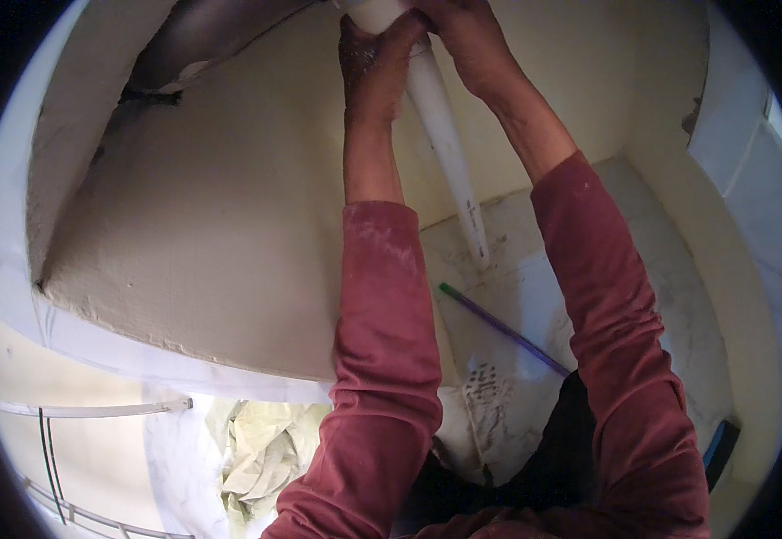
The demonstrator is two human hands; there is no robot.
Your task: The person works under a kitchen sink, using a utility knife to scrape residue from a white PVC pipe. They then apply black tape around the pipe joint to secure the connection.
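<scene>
A white plastic pipe (438, 121) runs from the top edge of the head view down to the tiled floor, where its lower end stands on a marble-look tile. Both of my arms, in dusty maroon sleeves, reach up to its upper part. My left hand (375, 67) is wrapped round the pipe from the left, just at a wider white fitting (375, 13). My right hand (463, 36) grips from the right at the same height, its fingers partly cut off by the frame's top edge.
On the floor right of the pipe's foot lies a purple stick with a green end (503, 328). A beige slanted panel (220, 242) fills the left side. Crumpled pale sheeting (270, 454) and a metal rail (95, 408) show at lower left. A dark-and-blue object (720, 452) leans at lower right.
</scene>
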